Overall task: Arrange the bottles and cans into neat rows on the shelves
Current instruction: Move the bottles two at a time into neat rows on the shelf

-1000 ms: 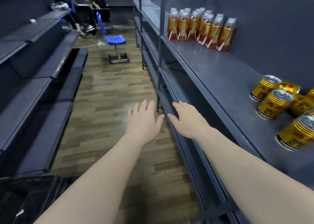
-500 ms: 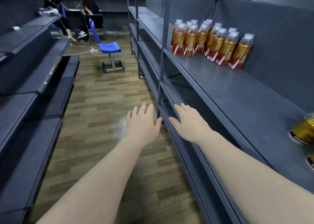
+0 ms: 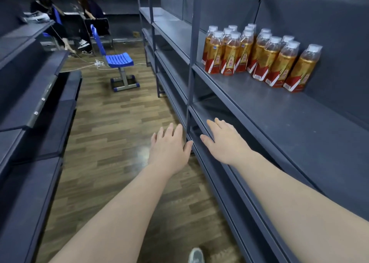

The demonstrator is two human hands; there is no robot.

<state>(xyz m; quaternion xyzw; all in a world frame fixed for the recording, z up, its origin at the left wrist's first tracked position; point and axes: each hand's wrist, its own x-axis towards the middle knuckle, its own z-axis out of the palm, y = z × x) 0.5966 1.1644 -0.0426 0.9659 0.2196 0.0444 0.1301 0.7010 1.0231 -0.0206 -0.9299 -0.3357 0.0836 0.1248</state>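
Several amber bottles (image 3: 257,57) with white caps and red-gold labels stand upright in close rows at the back of the grey shelf (image 3: 295,127) on the right. My left hand (image 3: 169,149) hovers over the wooden floor with fingers straight, holding nothing. My right hand (image 3: 225,141) is stretched out beside it, palm down over the front edge of a lower shelf, fingers straight and empty. Both hands are well below and in front of the bottles. No cans are in view.
Dark empty shelves (image 3: 32,107) line the left side of the aisle. A blue chair (image 3: 119,61) stands on the floor ahead, with white cables near it. Two people (image 3: 79,19) sit at the far end. A shoe (image 3: 196,255) shows at the bottom.
The view has swung left and forward along the aisle. The gold cans have slid out of sight on the right and the bottles look nearer. Both hands stay open and outstretched.
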